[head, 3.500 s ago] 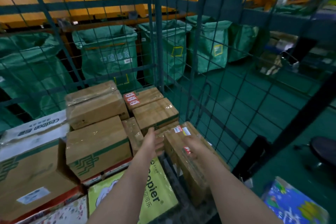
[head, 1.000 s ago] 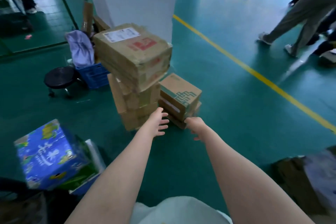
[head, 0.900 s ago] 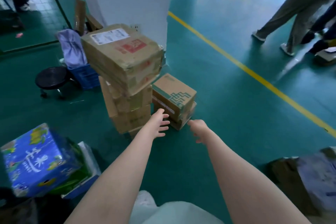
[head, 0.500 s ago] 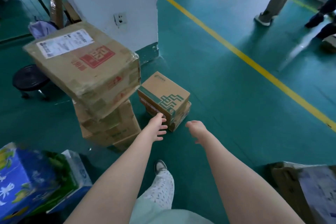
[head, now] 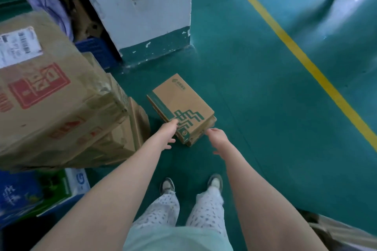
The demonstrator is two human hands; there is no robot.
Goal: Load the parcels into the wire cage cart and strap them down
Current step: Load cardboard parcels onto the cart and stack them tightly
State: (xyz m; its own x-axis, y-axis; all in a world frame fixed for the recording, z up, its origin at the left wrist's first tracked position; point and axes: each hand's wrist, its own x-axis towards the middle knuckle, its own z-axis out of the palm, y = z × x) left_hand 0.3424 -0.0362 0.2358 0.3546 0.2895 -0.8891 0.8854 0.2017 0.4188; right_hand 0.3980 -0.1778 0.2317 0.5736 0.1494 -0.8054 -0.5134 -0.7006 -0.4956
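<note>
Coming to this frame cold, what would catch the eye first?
The small box printed with a green pattern sits at centre, with the left hand reaching to its near corner and the right hand open beside it. At left looms a large dented carton with a red stamp.
</note>
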